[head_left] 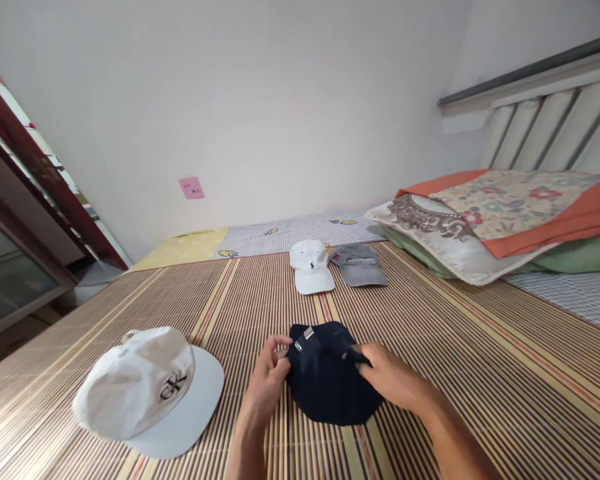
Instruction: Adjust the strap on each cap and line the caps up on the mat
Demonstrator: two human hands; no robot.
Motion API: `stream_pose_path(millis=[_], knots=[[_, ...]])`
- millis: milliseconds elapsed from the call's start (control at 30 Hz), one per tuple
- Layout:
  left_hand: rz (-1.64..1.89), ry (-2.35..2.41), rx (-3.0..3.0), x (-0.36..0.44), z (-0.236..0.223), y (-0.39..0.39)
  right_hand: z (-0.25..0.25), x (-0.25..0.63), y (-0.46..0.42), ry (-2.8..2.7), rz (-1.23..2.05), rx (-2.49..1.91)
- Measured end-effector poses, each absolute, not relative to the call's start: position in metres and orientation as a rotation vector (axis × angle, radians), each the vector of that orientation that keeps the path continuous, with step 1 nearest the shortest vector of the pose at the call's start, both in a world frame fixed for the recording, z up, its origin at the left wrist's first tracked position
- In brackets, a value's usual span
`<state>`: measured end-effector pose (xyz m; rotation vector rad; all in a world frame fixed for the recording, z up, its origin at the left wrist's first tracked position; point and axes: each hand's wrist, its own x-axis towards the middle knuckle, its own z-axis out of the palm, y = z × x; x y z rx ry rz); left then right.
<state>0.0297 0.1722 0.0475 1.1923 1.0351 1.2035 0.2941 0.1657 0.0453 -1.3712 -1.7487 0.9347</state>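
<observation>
A dark navy baseball cap (330,383) lies on the striped bamboo mat (420,333) in front of me, a metal buckle showing at its far left edge. My left hand (270,363) pinches the cap's left edge between thumb and fingers. On the other side, my right hand (385,373) grips the strap or edge at the cap's right. To the left sits a white cap with black "CK" lettering (145,387), apart from both hands. Farther back, a smaller white cap (311,267) stands beside a grey cap (359,265), both with brims toward me.
Pillows with an orange-bordered floral cover (520,200) are stacked at the right, below a white slatted headboard (555,123). A checked sheet (300,230) shows along the wall. A pink note (191,188) is stuck on the wall. A glass-fronted cabinet (15,253) stands left.
</observation>
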Motion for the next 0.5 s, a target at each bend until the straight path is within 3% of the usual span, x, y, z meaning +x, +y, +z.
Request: stream_pose_path(millis=[100,300,500], knots=[[1.018,0.994,1.336,0.03,0.046,0.17,0.049,0.3,0.165,-1.677,0.873,-1.42],[0.785,1.086,1.605,0.034,0.051,0.169,0.073,0.291,0.155,-1.855,1.139,-1.185],[0.625,1.124,1.712,0.034,0.057,0.165,0.064,0.27,0.157,-1.988,1.084,-1.408]])
